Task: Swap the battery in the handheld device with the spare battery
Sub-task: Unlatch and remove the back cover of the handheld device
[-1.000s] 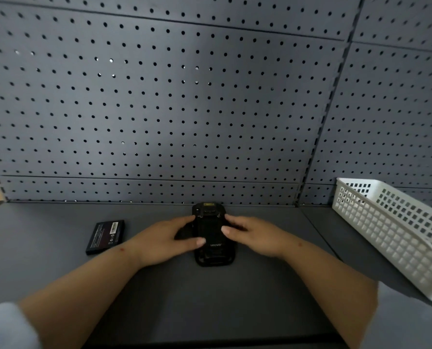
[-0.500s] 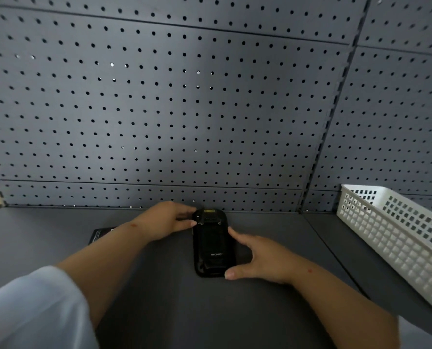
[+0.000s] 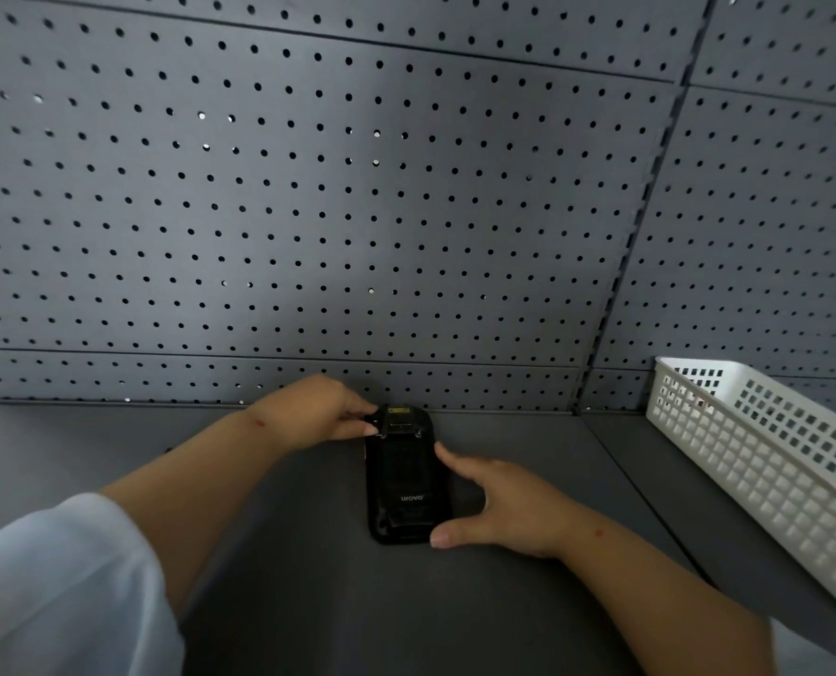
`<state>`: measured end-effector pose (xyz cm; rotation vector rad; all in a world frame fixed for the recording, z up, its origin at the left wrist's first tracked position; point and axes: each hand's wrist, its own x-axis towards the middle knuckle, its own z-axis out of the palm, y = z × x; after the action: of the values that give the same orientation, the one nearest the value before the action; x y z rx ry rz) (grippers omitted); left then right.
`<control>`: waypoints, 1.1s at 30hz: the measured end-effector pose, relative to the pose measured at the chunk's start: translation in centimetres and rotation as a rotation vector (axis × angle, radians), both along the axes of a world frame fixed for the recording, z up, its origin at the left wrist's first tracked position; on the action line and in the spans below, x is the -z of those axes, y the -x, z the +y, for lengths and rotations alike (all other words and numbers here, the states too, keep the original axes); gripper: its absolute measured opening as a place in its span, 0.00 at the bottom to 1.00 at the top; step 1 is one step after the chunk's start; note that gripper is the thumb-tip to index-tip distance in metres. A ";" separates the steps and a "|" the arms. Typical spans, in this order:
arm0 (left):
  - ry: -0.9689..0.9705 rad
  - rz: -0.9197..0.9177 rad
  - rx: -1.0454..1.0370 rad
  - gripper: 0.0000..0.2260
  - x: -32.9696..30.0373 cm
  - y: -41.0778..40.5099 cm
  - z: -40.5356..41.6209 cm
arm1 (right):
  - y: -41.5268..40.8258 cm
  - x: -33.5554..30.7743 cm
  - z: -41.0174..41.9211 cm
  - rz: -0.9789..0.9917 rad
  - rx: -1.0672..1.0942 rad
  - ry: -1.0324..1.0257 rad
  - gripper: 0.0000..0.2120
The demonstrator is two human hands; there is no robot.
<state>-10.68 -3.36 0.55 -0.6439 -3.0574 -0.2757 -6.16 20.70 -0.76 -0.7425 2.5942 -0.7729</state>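
A black handheld device lies back side up on the dark grey shelf, its top end toward the pegboard. My left hand rests at the device's top left corner, fingertips touching its upper edge. My right hand spans the device's right side, index finger near its upper right edge and thumb at its lower right corner. The spare battery is hidden behind my left forearm.
A white perforated plastic basket stands on the shelf at the right. A grey pegboard wall rises just behind the device. The shelf extends left of my arm.
My left hand moved from the device's middle up to its top left corner. My right hand slid down along the right side. My left forearm now covers the spare battery.
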 end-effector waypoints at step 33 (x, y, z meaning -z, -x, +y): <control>0.370 0.128 0.168 0.17 -0.4 0.9 0.6 | 0.2 0.5 0.0 0.051 -0.012 0.001 0.45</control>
<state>-11.53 -2.75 0.96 -0.8934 -2.9533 0.3281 -6.39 20.71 -1.29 -0.7876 2.6324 -0.7605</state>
